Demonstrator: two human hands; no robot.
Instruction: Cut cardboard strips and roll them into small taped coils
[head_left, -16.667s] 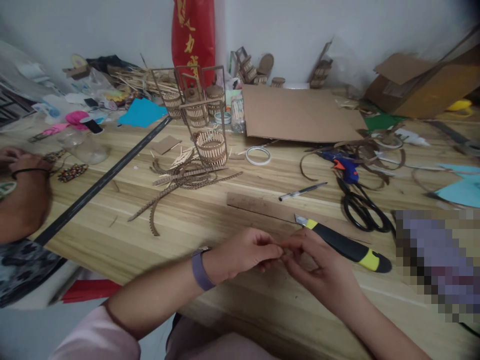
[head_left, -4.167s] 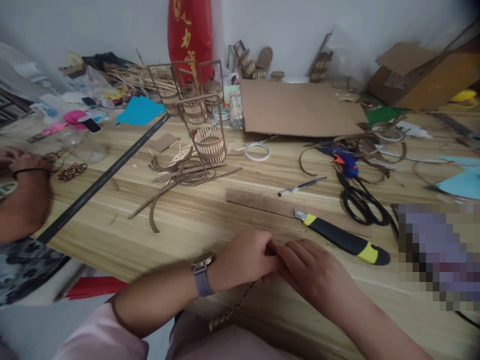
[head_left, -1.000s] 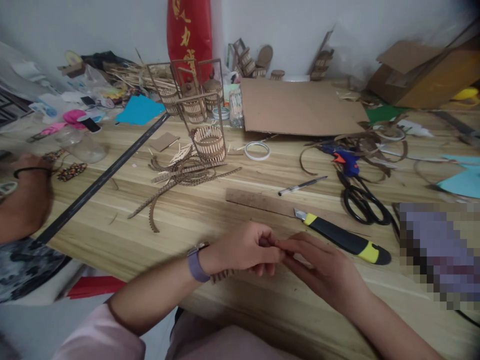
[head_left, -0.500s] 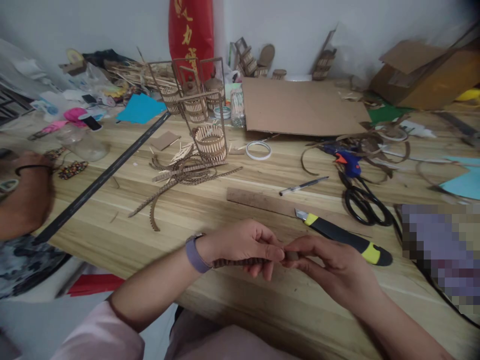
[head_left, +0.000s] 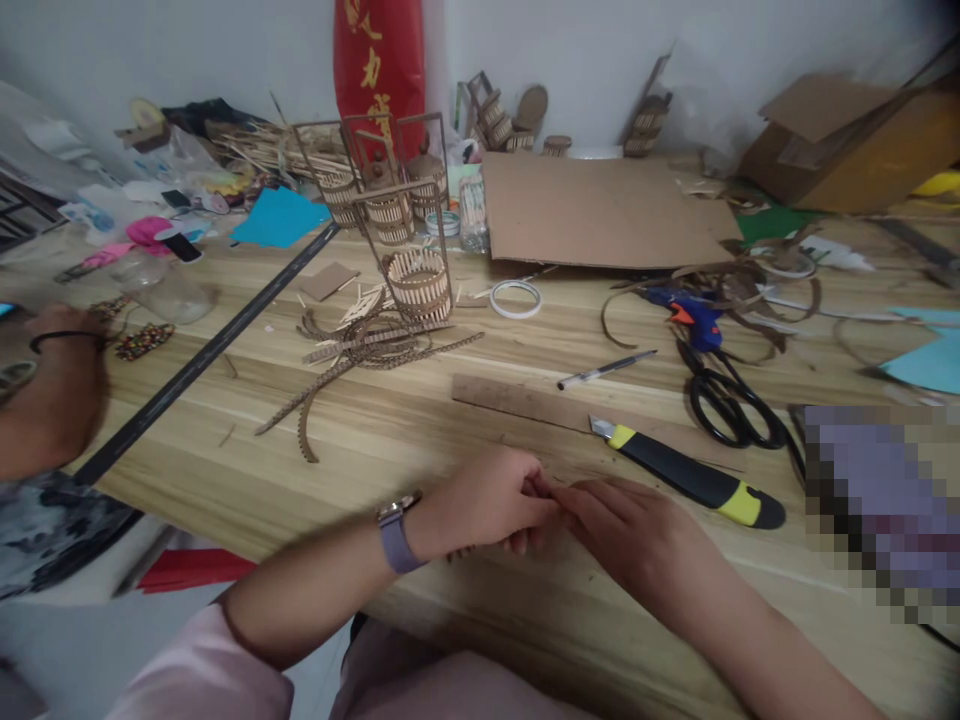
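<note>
Head view, left hand [head_left: 491, 505]: grips brown ridged cardboard strip [head_left: 461, 551] near front edge of wooden tabletop [head_left: 367, 440].
Right hand [head_left: 637, 530]: pinches, probably its hidden end.
Strip: hard pulling could tear it.

Gripped now in the curled left hand [head_left: 487, 505], and peeking out below its heel as the short brown end of a ribbed strip [head_left: 462, 552], seen against the wooden tabletop [head_left: 525, 640]; otherwise tucked out of sight behind that hand.
</note>
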